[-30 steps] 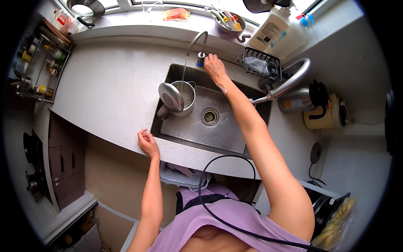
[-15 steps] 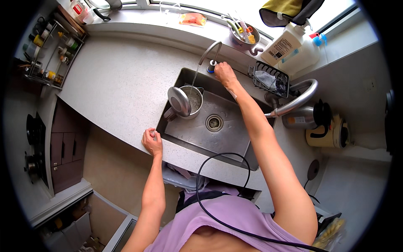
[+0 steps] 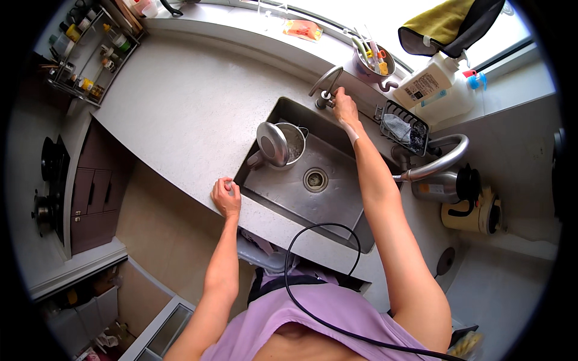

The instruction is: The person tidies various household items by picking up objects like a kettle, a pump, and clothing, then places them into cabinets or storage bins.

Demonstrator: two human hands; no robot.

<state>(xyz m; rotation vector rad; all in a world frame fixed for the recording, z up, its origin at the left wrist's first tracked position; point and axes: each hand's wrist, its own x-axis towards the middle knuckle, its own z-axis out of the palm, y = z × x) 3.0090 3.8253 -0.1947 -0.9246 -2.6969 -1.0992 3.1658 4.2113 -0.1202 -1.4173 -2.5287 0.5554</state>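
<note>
Kettle (image 3: 280, 146), lid raised, stands in the sink (image 3: 337, 201); left hand (image 3: 226, 197), loosely curled, part-open, rests at the counter's (image 3: 180, 114) edge; right hand (image 3: 346, 108) meets the slim faucet (image 3: 325, 97), its grip I cannot tell.

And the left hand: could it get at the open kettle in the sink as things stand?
Probably yes: the left hand is at the counter's front edge, beside the sink, and the kettle's handle points toward that side. Only the sink's rim seems to lie between.
</note>
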